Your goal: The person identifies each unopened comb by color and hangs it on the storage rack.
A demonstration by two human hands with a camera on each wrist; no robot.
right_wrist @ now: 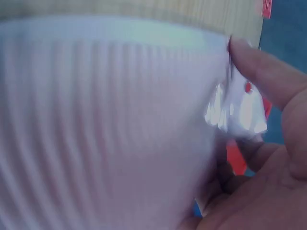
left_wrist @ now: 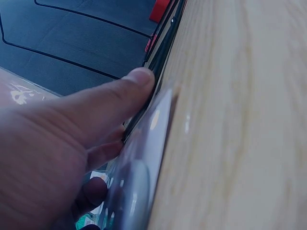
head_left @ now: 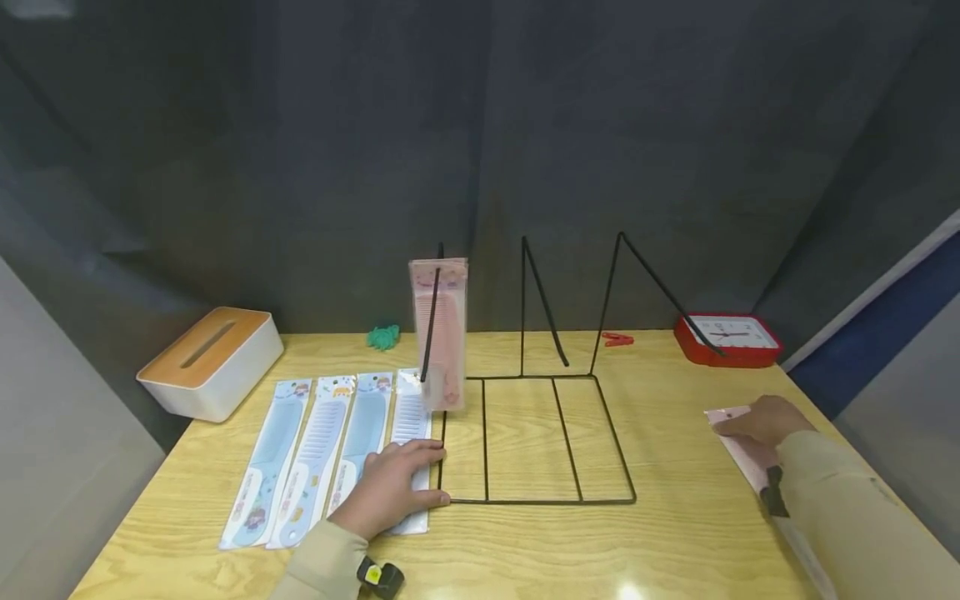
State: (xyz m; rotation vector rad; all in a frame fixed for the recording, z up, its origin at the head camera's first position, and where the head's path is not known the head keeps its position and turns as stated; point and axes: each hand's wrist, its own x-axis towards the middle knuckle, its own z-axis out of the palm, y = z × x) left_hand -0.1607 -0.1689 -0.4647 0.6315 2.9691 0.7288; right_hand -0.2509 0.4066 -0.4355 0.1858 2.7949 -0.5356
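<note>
Several packaged combs lie side by side on the wooden table. My left hand rests flat on the rightmost clear package, beside the front left corner of a black wire rack. In the left wrist view my thumb lies along that package's edge, against the rack wire. A pink packaged comb stands upright in the rack's leftmost slot. My right hand grips another pink comb package near the table's right edge. Up close, fingers curl round this package.
A white tissue box with a wooden lid stands at the back left. A green lump, a red clip and a red clock lie along the back edge. Dark curtain walls close in behind.
</note>
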